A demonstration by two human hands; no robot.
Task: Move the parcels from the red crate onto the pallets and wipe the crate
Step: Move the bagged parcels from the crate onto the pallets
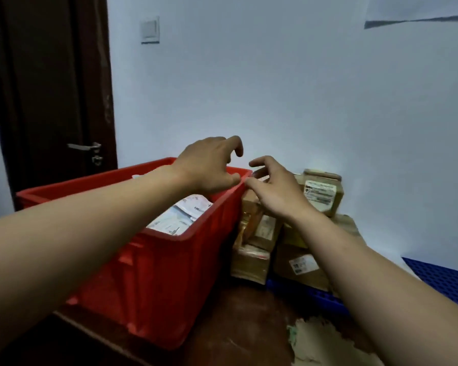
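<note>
A red plastic crate (154,273) stands on the dark floor at centre left, with white-labelled parcels (185,215) lying inside it. Brown cardboard parcels (320,191) are stacked on a blue pallet (439,283) to the crate's right. My left hand (209,165) hovers over the crate's far right corner, fingers loosely curled and holding nothing. My right hand (275,188) is just right of that corner, above the stacked parcels, fingers spread and empty. The two hands almost touch at the crate's rim.
A dark wooden door (50,101) with a metal handle stands at the left behind the crate. A white wall with a light switch (150,29) fills the background. The floor (328,344) at bottom right has patches of peeled, pale surface.
</note>
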